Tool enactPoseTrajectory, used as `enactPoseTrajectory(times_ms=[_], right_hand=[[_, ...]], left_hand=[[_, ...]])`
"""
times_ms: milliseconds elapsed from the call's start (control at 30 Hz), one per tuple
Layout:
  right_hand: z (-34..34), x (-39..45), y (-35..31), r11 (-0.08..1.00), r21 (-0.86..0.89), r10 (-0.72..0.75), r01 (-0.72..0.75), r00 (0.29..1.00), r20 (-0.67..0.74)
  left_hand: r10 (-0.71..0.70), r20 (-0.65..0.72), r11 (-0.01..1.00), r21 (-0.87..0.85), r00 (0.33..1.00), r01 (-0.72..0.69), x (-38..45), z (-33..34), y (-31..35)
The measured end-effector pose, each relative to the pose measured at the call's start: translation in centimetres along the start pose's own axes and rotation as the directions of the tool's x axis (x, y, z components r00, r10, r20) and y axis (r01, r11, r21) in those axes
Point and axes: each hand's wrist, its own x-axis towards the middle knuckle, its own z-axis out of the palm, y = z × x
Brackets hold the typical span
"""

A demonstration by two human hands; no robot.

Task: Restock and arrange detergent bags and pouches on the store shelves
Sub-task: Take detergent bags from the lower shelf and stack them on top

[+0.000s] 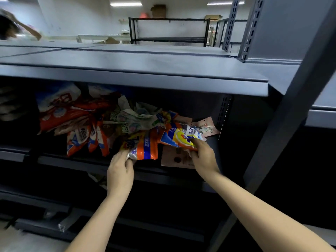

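A heap of detergent bags lies on the dark middle shelf [101, 161]. My left hand [121, 169] pinches the near corner of an orange Tide bag [143, 145] at the shelf's front edge. My right hand [203, 153] grips a second orange Tide bag [179, 136] with a yellow and blue logo, lying just right of the first. Under that hand a flat pink pouch [174, 160] pokes out over the shelf edge. Another pink pouch [209, 127] lies behind, by the right upright. Green and white pouches [134, 119] and red and white bags [61, 113] pile up to the left.
The grey shelf above [138, 73] overhangs the bags. A thick grey upright [283, 113] stands at the right. Lower shelves [54, 211] sit below my arms. Another person [11, 24] is at the far top left. A black rack [169, 30] stands in the background.
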Motion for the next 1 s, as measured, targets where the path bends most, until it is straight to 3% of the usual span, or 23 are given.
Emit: enactPoseTrajectory(times_ms=[167,400,733,1000], right_hand=[[-4.1,-2.1,-0.2,0.974,0.219,-0.031,0.058,0.992,-0.123],[-9.8,-5.0,-2.1,0.948,0.266,-0.097,0.174,0.956,-0.278],[-15.8,-12.3,-3.9,0.900,0.414,0.006,0.135,0.947,-0.322],[-21.3,-18.3,-4.3,0.875,0.456,0.050,0.164,0.906,-0.421]], left_hand=[[-0.037,-0.255,0.999,-0.022,0.966,0.032,-1.9,0.3,4.6],[-0.049,-0.301,0.999,-0.034,0.952,0.041,-4.9,0.0,9.3],[-0.011,-0.205,0.998,-0.065,0.979,-0.003,-6.5,-3.1,13.3],[0.063,-0.022,0.997,-0.037,0.998,-0.064,-9.7,-4.9,18.0]])
